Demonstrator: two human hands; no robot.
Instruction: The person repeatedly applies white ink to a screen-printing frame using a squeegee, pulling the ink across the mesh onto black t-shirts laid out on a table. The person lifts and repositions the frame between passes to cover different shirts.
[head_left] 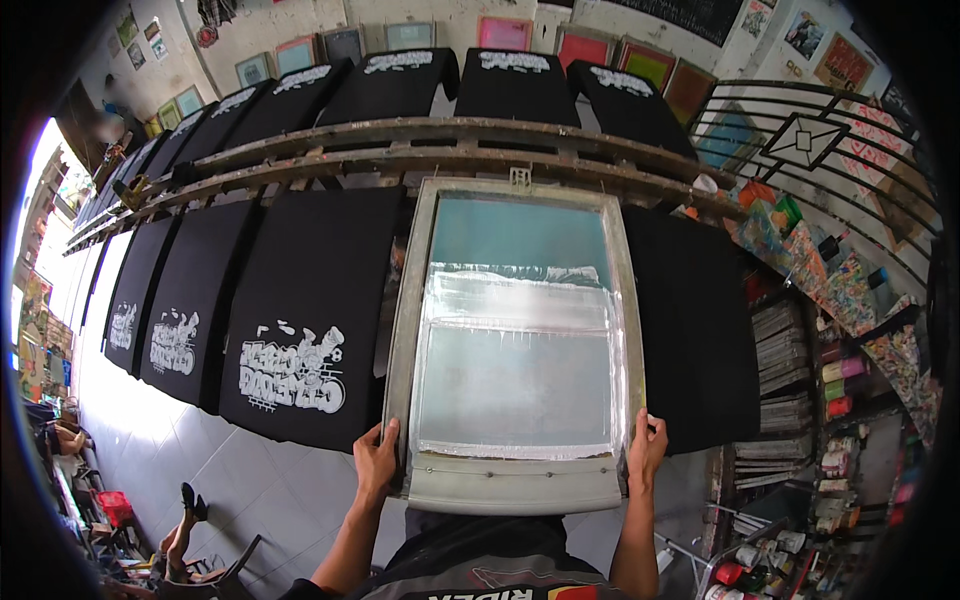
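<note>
Head view: the screen frame [401, 350] lies directly in front of the person. At the left side of the frame, near its close end, the left hand [377, 458] is closed on the edge; at the opposite side, the right hand [646, 450] grips the other edge likewise. Within the frame, pale mesh [515, 400] bears a streaky white ink band [510, 296], with a teal area [522, 230] toward its far end. Just left of the frame hangs a printed black cloth [305, 250]; just right of it, a plain black cloth [695, 330]. Beyond the frame run wooden rails [400, 160]. What the frame's underside touches is hidden.
</note>
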